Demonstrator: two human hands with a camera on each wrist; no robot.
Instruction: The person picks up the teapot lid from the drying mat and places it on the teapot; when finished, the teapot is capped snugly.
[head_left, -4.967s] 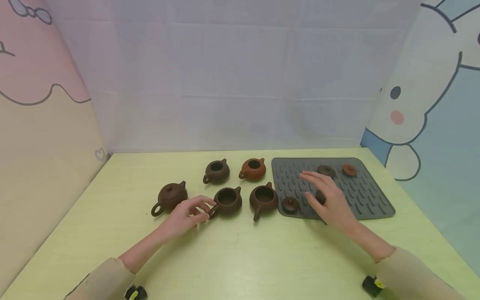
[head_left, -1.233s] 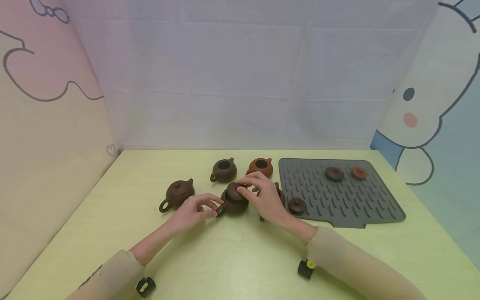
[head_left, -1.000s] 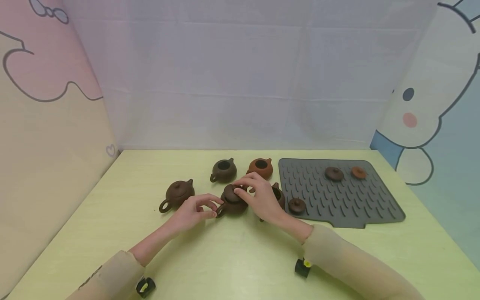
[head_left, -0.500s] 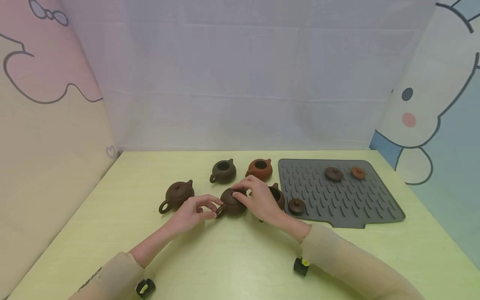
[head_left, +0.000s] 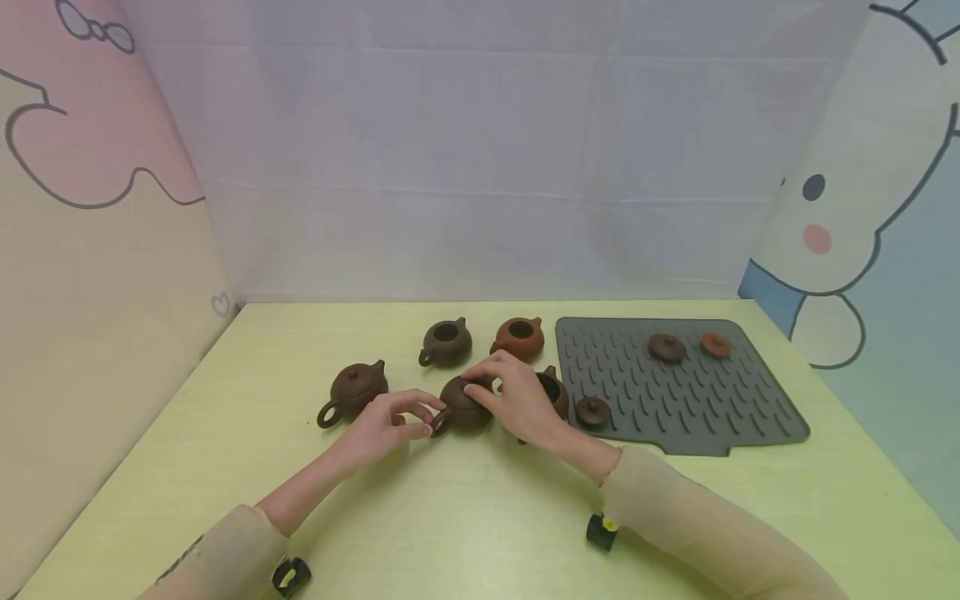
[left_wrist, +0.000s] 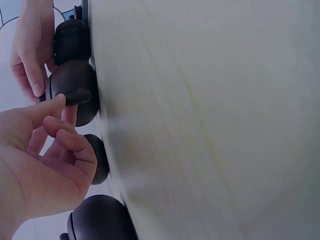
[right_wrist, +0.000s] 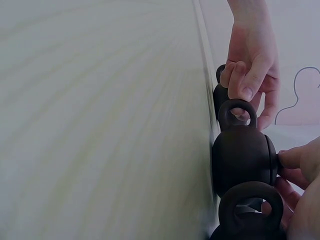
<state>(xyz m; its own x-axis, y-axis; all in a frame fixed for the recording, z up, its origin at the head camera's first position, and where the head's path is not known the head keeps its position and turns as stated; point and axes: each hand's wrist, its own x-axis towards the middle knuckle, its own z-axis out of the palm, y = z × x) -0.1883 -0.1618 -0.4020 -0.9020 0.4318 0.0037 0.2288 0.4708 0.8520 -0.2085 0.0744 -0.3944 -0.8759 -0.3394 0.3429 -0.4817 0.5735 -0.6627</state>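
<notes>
A dark brown teapot (head_left: 463, 410) stands at mid-table with its lid (head_left: 455, 389) seated on the rim. My left hand (head_left: 392, 425) pinches its looped handle (right_wrist: 239, 106) between thumb and fingers. From the other side my right hand (head_left: 519, 400) pinches the lid's knob, which its fingers mostly hide in the head view. Close on the right is a lidless brown teapot (head_left: 555, 393), partly covered by the right hand. Left of the left hand stands a lidded brown teapot (head_left: 357, 390).
Behind are a lidless dark teapot (head_left: 447, 345) and a lidless reddish teapot (head_left: 520, 338). A grey ribbed mat (head_left: 697, 408) on the right bears a small dark lid (head_left: 593, 412), a wider brown lid (head_left: 667, 347) and a reddish lid (head_left: 716, 345).
The right hand has brought a dark lid from the mat to the middle teapot and lowered it from tilted to flat on the rim. The left hand has stayed at the handle.
</notes>
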